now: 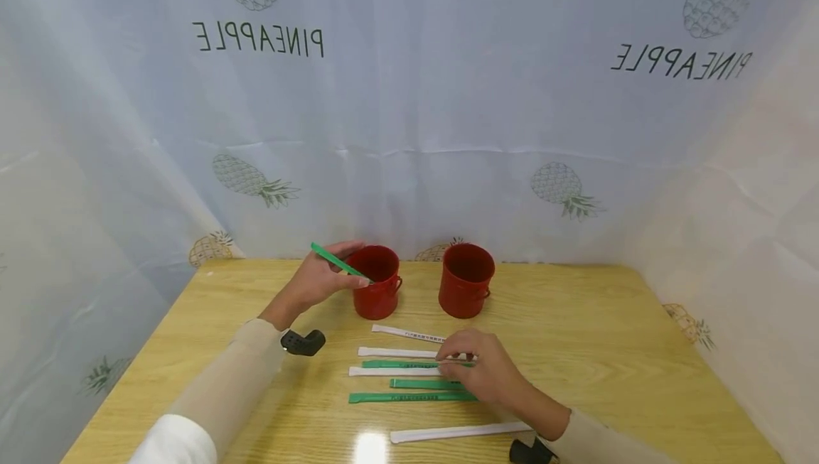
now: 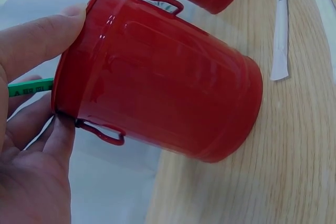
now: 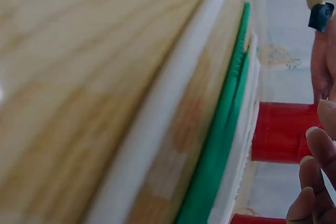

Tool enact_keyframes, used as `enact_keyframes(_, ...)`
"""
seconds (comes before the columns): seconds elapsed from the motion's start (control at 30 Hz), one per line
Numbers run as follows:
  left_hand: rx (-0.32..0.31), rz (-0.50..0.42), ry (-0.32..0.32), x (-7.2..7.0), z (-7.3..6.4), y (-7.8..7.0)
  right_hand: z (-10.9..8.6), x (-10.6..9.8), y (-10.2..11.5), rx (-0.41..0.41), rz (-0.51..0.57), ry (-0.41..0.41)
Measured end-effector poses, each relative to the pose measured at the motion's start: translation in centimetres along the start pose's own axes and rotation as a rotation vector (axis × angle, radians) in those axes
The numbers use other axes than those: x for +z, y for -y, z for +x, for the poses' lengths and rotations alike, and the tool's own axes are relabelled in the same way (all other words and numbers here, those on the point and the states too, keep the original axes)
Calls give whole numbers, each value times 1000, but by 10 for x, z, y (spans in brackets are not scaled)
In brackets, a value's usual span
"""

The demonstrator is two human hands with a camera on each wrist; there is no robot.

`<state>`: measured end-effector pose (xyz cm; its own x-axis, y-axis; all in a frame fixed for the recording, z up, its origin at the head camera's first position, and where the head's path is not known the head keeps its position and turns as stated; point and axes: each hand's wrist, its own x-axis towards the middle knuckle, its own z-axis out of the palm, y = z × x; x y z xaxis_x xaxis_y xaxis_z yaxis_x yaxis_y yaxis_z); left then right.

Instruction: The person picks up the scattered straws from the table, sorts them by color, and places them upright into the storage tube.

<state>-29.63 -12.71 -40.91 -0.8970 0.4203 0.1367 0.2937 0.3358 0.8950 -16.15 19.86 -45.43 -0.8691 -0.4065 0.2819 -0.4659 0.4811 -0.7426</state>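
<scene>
My left hand (image 1: 323, 276) grips the rim of a red bucket (image 1: 376, 300), the thumb on the near side and the fingers round the far side. A wrapped green straw (image 1: 335, 260) slants across that hand, its lower end hidden inside the bucket; in the left wrist view the green straw (image 2: 31, 86) passes between thumb and fingers. Over a row of wrapped straws my right hand (image 1: 480, 368) hangs with bent fingers, thumb and fingertips apart. Closest to those fingertips are a white straw (image 1: 393, 372) and a green straw (image 1: 390, 363).
Another red bucket (image 1: 463, 297) stands upright to the right. More wrapped straws lie on the wooden table (image 1: 608, 350): two white ones behind, two green ones and a white straw (image 1: 448, 433) in front. A pineapple-print curtain (image 1: 409, 109) closes off the back.
</scene>
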Motion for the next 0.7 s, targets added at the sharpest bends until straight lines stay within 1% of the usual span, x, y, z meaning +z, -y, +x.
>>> enact_keyframes(0.07,-2,0,2,0,-1,0,-7,-1,0,14,-4,13)
enact_keyframes(0.13,-2,-6,1,0,0,0,-13,-2,-1,7,-12,20)
enact_keyframes(0.27,-5,13,-6,0,1,1,-22,-2,-5,-46,-55,19)
enact_keyframes(0.4,1,17,-7,0,1,2,-29,-1,-7,-60,-121,30)
enact_keyframes(0.57,2,4,-4,-1,1,4,-34,1,-7,-30,-198,74)
enact_keyframes(0.7,5,5,-7,-1,2,6,-35,3,-8,-2,-230,112)
